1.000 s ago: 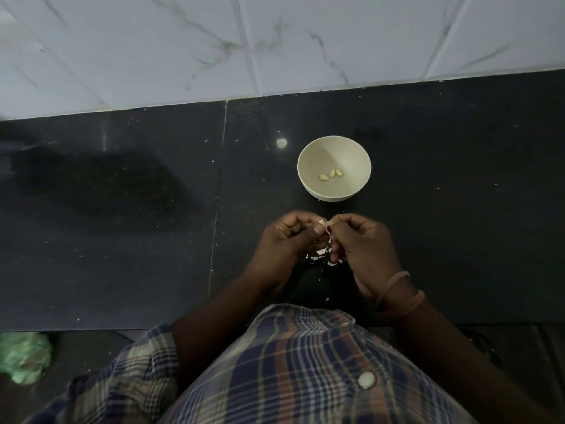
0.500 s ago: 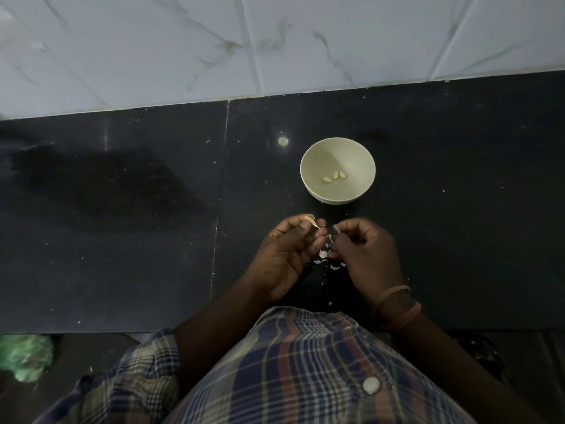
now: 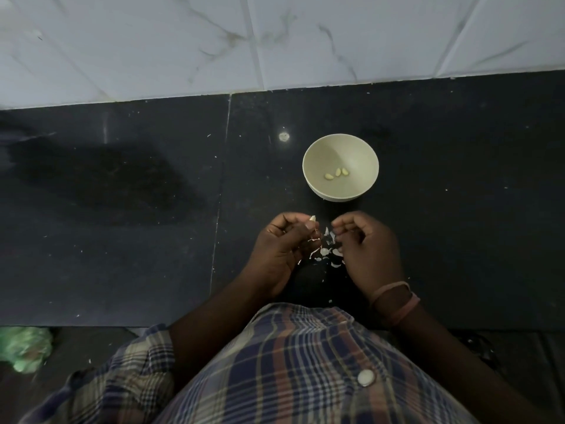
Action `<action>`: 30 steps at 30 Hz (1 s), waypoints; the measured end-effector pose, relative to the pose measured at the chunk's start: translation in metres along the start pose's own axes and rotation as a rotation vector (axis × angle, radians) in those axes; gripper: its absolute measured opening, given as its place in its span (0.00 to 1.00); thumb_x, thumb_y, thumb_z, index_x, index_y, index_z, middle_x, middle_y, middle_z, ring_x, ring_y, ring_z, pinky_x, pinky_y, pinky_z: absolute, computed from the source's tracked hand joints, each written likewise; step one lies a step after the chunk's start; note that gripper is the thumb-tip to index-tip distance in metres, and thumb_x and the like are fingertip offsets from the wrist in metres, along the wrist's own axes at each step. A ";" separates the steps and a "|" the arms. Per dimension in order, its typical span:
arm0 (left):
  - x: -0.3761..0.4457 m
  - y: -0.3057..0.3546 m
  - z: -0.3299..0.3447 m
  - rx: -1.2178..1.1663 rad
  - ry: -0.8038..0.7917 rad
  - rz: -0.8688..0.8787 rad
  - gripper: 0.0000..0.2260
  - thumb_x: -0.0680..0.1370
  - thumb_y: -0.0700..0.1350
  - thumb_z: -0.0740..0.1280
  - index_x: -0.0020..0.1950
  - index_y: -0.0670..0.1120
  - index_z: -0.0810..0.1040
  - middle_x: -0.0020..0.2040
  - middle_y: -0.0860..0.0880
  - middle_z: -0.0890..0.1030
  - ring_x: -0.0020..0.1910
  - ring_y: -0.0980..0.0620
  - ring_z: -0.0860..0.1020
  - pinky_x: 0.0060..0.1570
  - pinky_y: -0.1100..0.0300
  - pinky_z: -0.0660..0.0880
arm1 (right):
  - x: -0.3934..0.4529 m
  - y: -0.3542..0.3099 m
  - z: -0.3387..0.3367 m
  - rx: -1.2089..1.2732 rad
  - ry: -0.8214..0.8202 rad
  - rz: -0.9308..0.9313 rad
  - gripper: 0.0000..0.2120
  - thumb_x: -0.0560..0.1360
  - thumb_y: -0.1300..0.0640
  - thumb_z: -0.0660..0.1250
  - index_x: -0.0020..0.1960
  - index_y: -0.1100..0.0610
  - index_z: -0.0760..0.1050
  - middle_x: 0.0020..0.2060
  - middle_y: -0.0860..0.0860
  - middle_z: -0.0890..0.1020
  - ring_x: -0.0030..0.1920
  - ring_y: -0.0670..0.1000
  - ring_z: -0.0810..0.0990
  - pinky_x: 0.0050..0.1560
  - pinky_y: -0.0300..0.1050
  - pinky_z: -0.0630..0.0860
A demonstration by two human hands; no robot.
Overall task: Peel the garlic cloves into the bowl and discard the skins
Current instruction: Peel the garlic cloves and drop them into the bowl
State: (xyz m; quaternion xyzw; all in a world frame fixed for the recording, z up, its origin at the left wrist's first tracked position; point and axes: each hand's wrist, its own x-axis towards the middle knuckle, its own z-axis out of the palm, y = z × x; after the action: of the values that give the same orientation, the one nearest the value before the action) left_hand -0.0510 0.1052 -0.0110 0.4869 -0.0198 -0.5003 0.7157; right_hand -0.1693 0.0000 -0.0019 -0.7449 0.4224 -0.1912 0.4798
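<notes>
Head view: on the dark counter (image 3: 122,240), the left hand (image 3: 281,249) pinches a garlic clove (image 3: 312,219) between thumb and fingertips, its pale tip poking up. The right hand (image 3: 367,249) has drawn apart from the left since 1 second ago, when both met on the clove; its fingers are curled loosely, and I cannot tell whether they hold a scrap of skin. Loose skins (image 3: 327,249) lie on the counter between the hands, a bigger scatter than a moment ago. The bowl (image 3: 315,154) stands just beyond the hands, toward the counter's back edge, holding 3 peeled cloves (image 3: 337,173). The strip seems to have come off, so this clove looks nearly ready for the bowl; the skins are not yet discarded.
</notes>
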 end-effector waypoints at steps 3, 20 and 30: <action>-0.001 -0.001 0.001 0.014 -0.007 0.011 0.07 0.74 0.40 0.71 0.51 0.43 0.78 0.46 0.43 0.81 0.46 0.50 0.81 0.51 0.52 0.81 | 0.001 -0.001 0.002 -0.018 0.012 -0.033 0.11 0.74 0.67 0.65 0.42 0.53 0.81 0.37 0.46 0.84 0.40 0.45 0.82 0.47 0.51 0.80; -0.006 -0.008 -0.006 0.394 0.099 0.145 0.07 0.75 0.33 0.73 0.47 0.45 0.85 0.44 0.43 0.86 0.43 0.48 0.83 0.46 0.55 0.78 | 0.001 -0.004 0.006 0.310 -0.114 0.186 0.05 0.78 0.61 0.71 0.49 0.60 0.85 0.30 0.48 0.82 0.28 0.50 0.80 0.31 0.40 0.76; -0.011 -0.003 -0.002 0.489 0.073 0.147 0.08 0.75 0.33 0.73 0.49 0.45 0.84 0.46 0.43 0.87 0.46 0.46 0.84 0.53 0.49 0.80 | 0.000 -0.005 0.000 0.277 -0.179 0.179 0.04 0.76 0.63 0.71 0.45 0.60 0.84 0.33 0.53 0.85 0.27 0.49 0.80 0.30 0.41 0.78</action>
State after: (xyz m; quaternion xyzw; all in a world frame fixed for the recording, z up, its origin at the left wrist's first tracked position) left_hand -0.0572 0.1146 -0.0094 0.6604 -0.1497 -0.4094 0.6114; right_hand -0.1668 0.0008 0.0024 -0.6452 0.4123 -0.1371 0.6285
